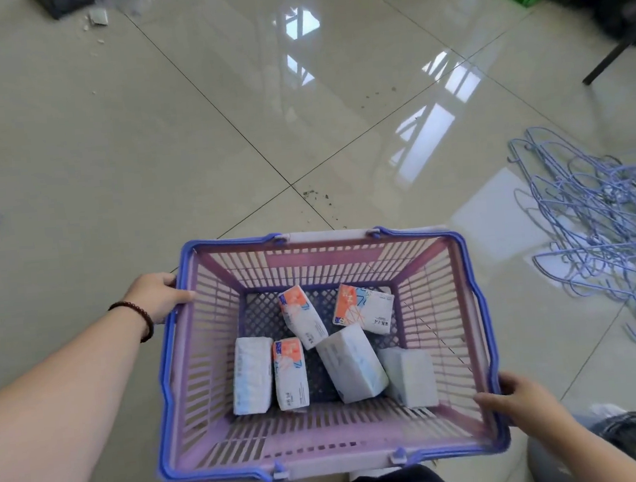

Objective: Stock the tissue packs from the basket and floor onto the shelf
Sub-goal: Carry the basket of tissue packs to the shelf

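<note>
Purple slatted plastic basket with blue rim [172, 353] low centre, held over glossy beige tiled floor [146, 140]. Your left hand [158, 295] grips rim at 10 o'clock, thumb curled over edge. Your right hand [514, 396] grips rim at 4 o'clock, fingers wrapped. Six white tissue packs [352, 364] loose on basket bottom, some orange-printed. Tangle of lilac wire hangers [592, 224] on floor at 3 o'clock.

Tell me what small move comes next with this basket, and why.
Probably carry the basket on toward the shelf, which is not in view. Both hands already have a grip on its blue rim, the left hand at the far left corner and the right hand at the near right, and six tissue packs lie loose inside, so none can be stocked yet.
</note>
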